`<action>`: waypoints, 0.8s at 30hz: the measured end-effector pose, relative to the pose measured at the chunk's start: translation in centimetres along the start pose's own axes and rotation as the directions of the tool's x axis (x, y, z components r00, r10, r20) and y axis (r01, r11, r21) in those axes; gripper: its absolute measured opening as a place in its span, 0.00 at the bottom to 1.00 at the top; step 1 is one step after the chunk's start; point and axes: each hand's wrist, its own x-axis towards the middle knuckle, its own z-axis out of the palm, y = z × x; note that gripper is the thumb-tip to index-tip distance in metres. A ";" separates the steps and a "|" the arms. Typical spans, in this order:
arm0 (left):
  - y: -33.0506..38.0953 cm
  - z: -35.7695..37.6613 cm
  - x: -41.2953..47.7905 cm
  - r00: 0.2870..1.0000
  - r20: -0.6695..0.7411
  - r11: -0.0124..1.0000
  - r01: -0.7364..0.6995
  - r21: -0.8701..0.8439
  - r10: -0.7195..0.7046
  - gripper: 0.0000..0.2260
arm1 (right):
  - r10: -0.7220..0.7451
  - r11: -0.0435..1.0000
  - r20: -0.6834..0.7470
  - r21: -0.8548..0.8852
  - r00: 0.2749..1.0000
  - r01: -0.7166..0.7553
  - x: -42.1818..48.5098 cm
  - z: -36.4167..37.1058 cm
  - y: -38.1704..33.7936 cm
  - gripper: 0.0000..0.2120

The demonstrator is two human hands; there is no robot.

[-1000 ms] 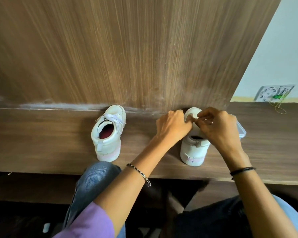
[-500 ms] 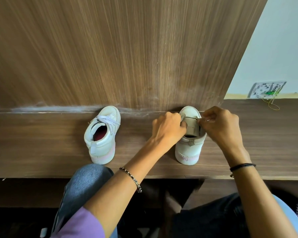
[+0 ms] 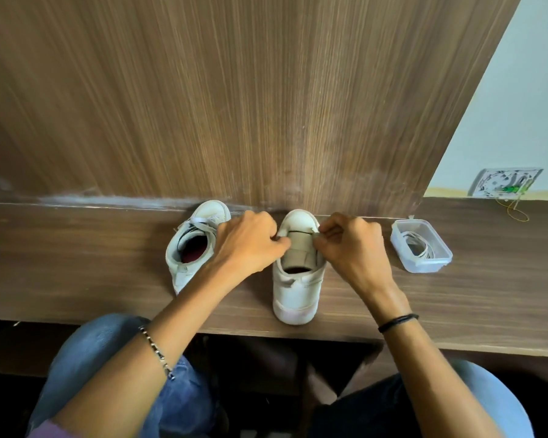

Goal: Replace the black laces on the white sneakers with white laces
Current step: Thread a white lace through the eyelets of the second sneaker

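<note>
from the head camera we look down on a wooden shelf backed by a tall wood-grain panel. two white sneakers stand on the shelf with their toes against the panel and their heels toward us.

the open sneaker sits in the middle of the shelf, its tongue laid bare. a thin dark strand crosses just behind the toe, and it looks to us like the black lace. our left hand is curled tight, with its fingertips pinching the left eyelet edge of this shoe. our right hand is curled the same way and pinches the right edge where the strand ends. we cannot tell whether either pinch also takes in a lace end.

the laced sneaker stands just to the left, partly hidden behind our left forearm, with a white lace across its front.

right of our right hand, apart from it, a clear plastic container rests on the shelf with a coiled white lace inside.

a beaded bracelet circles our left wrist and a black band our right. our knees in blue jeans show below the shelf edge. far right, an uncovered wall socket trails a yellow wire.
</note>
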 end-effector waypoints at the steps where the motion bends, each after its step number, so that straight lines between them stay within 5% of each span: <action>1: -0.6 -0.3 -0.2 1.000 -0.002 1.000 0.021 -0.007 -0.021 0.18 | -0.015 1.000 0.019 0.008 1.000 0.015 0.0 0.6 -0.3 0.04; 8: -1.2 0.3 -0.6 0.993 -0.114 0.999 0.017 -0.033 -0.020 0.13 | -0.079 0.996 0.048 0.048 0.996 0.077 0.3 1.1 -0.5 0.07; 15: 5.6 0.9 0.9 0.970 -0.222 0.980 -0.132 -0.148 0.098 0.12 | 0.031 0.996 0.003 -0.085 1.000 -0.031 1.5 -3.0 2.8 0.07; 24: 11.4 4.4 1.8 0.951 -0.099 0.954 -0.296 -0.043 0.291 0.12 | 0.393 0.857 -0.105 -0.318 0.914 -0.405 4.1 -6.4 10.6 0.09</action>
